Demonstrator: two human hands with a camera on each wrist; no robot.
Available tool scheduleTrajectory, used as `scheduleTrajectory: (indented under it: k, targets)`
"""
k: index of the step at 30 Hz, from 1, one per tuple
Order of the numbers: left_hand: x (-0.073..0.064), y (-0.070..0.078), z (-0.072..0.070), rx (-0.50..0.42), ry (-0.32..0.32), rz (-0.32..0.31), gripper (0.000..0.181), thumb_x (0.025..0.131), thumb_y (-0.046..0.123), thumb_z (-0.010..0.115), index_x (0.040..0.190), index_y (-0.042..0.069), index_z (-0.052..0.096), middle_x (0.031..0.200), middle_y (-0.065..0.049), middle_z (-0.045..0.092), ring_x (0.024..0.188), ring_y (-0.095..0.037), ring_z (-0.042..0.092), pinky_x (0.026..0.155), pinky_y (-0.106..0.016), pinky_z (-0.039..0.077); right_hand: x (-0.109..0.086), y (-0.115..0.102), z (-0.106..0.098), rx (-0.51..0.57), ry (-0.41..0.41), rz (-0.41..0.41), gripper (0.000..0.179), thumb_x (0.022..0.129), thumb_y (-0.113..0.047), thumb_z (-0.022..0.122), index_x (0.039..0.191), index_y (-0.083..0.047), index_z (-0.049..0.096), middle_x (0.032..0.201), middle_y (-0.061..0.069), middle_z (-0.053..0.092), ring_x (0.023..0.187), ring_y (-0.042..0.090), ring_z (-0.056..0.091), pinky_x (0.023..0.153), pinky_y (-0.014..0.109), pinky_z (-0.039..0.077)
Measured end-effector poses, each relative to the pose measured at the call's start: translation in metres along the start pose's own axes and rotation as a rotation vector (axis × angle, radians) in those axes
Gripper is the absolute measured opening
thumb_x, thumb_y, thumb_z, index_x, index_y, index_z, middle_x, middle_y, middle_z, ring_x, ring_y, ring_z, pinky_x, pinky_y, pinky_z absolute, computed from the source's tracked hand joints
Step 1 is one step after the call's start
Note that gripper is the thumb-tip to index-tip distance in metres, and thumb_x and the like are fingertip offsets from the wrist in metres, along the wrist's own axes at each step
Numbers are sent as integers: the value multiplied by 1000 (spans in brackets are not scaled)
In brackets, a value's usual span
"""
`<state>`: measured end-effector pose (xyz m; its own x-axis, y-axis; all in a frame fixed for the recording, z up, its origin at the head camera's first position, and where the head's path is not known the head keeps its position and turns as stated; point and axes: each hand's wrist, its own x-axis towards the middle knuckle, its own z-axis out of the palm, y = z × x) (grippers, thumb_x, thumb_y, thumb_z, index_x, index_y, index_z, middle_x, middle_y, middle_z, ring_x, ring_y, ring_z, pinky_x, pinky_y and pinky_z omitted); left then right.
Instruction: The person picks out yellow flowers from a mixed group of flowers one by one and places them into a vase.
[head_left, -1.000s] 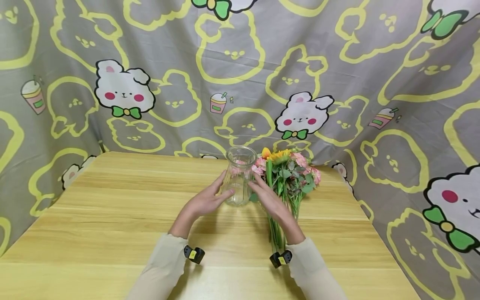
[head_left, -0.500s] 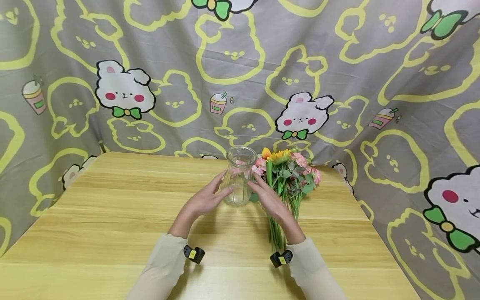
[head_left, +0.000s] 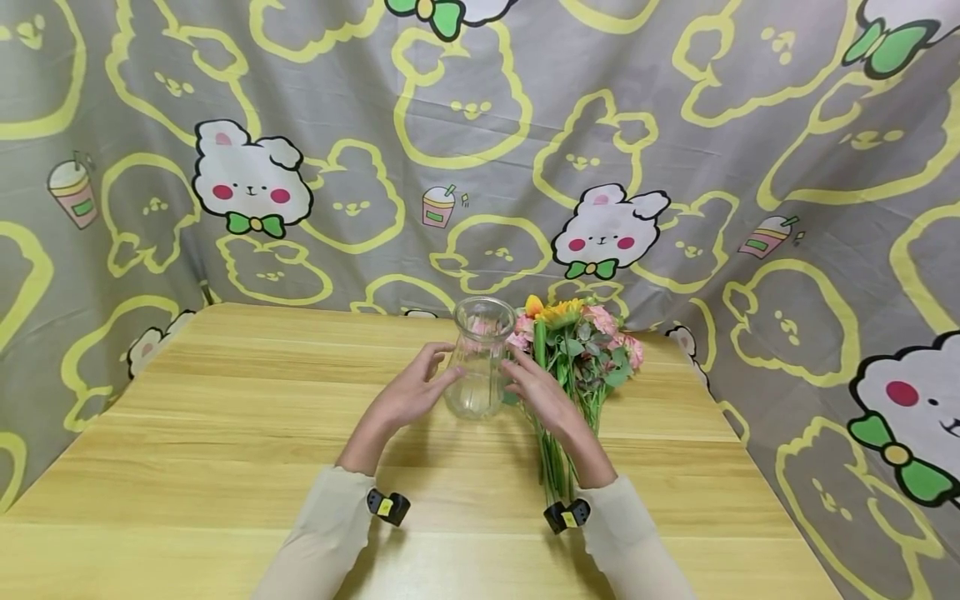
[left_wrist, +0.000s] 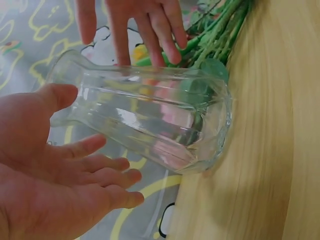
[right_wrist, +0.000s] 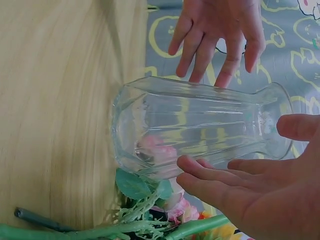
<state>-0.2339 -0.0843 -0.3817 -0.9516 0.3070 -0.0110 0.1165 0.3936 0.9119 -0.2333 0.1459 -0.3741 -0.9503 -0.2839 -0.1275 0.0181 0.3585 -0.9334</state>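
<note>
A clear glass vase (head_left: pixel 480 367) with faceted sides and a flared rim stands upright on the table, between the two hands. At its left side is the left hand (head_left: pixel 408 396), with slightly bent fingers spread apart. The right hand (head_left: pixel 543 393) lies along the vase's right side with its fingers extended and loosely bent. In the left wrist view, the left palm (left_wrist: pixel 60 180) faces the vase and its fingers do not curl round the glass. The right wrist view shows the right hand (right_wrist: pixel 255 192) with its fingertips close to the glass; whether they touch it is unclear.
A bunch of flowers (head_left: pixel 581 350) lies just right of the vase, partly behind the right hand, its green stems (head_left: pixel 553 467) pointing toward the person. Wooden tabletop (head_left: pixel 225 433) extends to both sides. A patterned grey curtain (head_left: pixel 360 108) hangs behind and beside it.
The vase has shifted slightly toward the person. Both hands' fingers have loosened and changed pose beside the glass. The flowers have stayed in place.
</note>
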Motion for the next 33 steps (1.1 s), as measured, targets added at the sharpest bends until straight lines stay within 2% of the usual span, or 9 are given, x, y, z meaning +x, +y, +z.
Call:
scheduleTrajectory:
  k: [7,12,14,21,26,31,33]
  targets:
    - [2,-2,1,-84,-3,6,49,108,44,48,146,15,38,160,-25,35,152,-39,28,124,-60,24,-3,-1,-1,26,38,-20,68,106,-52,40,163,-17,24,156,25,41,136,45,50,121,57,33]
    - [2,-1,0,-88,5,5,46,108,45,45,140,12,40,152,-19,50,148,-37,37,122,-61,30,-6,-5,0,-12,67,-12,68,105,-56,40,161,-19,28,163,14,35,144,42,42,122,55,32]
    - [2,1,0,-78,9,6,49,108,50,43,140,13,41,151,-17,52,147,-37,39,120,-61,33,-7,-6,-1,-22,77,-11,68,105,-57,39,161,-18,29,165,11,32,146,43,38,123,55,31]
    - [0,6,0,-58,29,7,71,102,67,38,157,24,35,165,-11,32,149,-40,34,121,-62,32,-8,-8,-2,45,64,-52,70,108,-55,30,159,-7,28,160,23,35,148,47,32,124,56,28]
    - [-3,10,-1,-30,58,-9,76,101,70,35,156,19,41,160,-11,42,144,-39,43,120,-59,35,-7,-10,0,70,50,-56,72,109,-55,28,159,-4,23,160,24,32,149,46,30,126,54,24]
    - [-4,14,0,-28,89,-11,80,99,73,35,152,13,48,155,-12,48,144,-36,43,121,-56,35,-7,-11,0,70,74,-60,73,108,-57,29,155,-1,28,158,24,35,148,45,33,125,54,27]
    - [-4,16,0,-26,109,-13,79,99,74,35,144,12,55,145,-14,56,136,-34,51,114,-54,43,-8,-11,1,82,84,-63,74,107,-59,31,153,0,31,156,24,36,147,45,33,125,54,27]
